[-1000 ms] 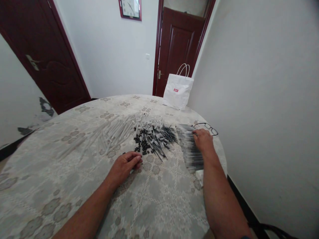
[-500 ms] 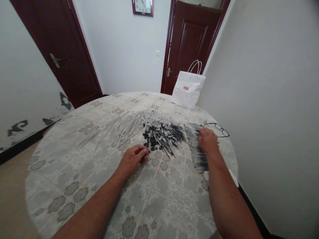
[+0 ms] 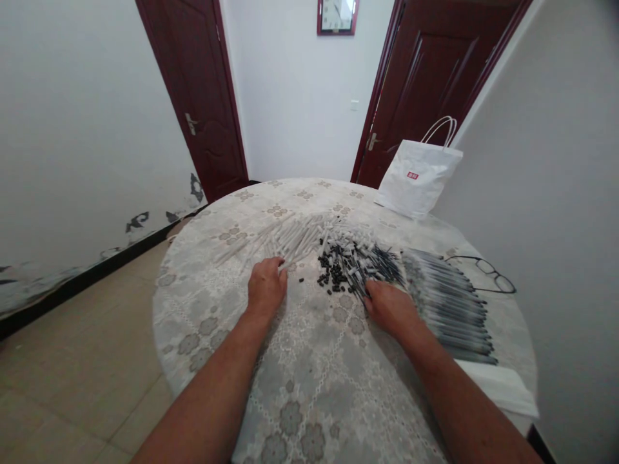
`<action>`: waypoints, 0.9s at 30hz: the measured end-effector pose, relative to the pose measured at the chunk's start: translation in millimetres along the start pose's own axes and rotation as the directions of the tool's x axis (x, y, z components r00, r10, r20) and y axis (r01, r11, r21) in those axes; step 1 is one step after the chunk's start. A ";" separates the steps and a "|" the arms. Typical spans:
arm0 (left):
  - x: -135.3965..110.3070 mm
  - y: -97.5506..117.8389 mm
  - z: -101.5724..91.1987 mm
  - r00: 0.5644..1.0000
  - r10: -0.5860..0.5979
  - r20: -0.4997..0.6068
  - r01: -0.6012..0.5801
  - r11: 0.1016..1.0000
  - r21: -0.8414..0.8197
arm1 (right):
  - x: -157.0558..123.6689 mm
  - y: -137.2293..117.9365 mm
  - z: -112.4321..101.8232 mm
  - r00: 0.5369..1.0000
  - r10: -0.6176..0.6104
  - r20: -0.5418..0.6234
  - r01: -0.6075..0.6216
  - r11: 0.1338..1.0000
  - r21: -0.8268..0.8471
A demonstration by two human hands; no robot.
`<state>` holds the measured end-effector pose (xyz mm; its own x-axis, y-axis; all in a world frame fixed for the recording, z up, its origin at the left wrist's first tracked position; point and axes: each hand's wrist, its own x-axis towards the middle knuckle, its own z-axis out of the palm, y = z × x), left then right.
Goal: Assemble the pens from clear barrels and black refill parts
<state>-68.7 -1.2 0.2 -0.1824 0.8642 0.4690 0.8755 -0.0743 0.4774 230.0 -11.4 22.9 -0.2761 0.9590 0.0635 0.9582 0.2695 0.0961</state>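
My left hand [image 3: 267, 285] rests knuckles up on the round table [image 3: 314, 386], its fingers curled down at the near end of a fan of white pen barrels [image 3: 290, 235]. My right hand [image 3: 389, 307] lies to the right, fingers bent and pressed together at the near edge of a heap of thin black refills [image 3: 370, 261]. What either hand pinches is hidden. Small black caps [image 3: 329, 276] lie scattered between the two hands. A long row of assembled pens [image 3: 449, 296] stretches along the right of my right hand.
Black-framed glasses [image 3: 488, 274] lie at the table's right edge, a white paper bag [image 3: 418, 177] stands at the back right, and a white sheet [image 3: 503, 390] pokes out under the pen row. A wall is close on the right. Tiled floor [image 3: 72, 361] lies left.
My right hand left the row of pens and came left to the refill heap. My left hand moved forward to the white barrels. The view swung left.
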 end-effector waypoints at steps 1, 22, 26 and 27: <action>-0.3 -2.4 0.3 1.000 0.014 0.007 -0.014 0.998 0.060 | 0.7 -0.6 1.6 1.000 -0.005 0.019 0.005 1.000 -0.005; 2.4 3.3 14.6 0.983 -0.099 0.157 0.037 0.932 0.361 | 7.0 18.3 13.9 0.995 -0.035 0.094 0.022 0.990 0.140; 1.3 6.7 14.1 0.987 -0.070 0.148 0.010 0.928 0.371 | 6.9 18.7 16.8 0.994 -0.051 0.092 0.034 0.984 0.175; 1.0 7.3 14.1 0.988 -0.061 0.143 0.003 0.927 0.376 | 7.2 18.9 17.7 0.994 -0.062 0.093 0.043 0.981 0.187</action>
<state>-56.3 6.1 -6.3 -0.1694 0.9293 0.3282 0.9791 0.1205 0.1640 247.5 2.1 7.6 -0.3266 0.9445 -0.0351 0.9424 0.3225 -0.0891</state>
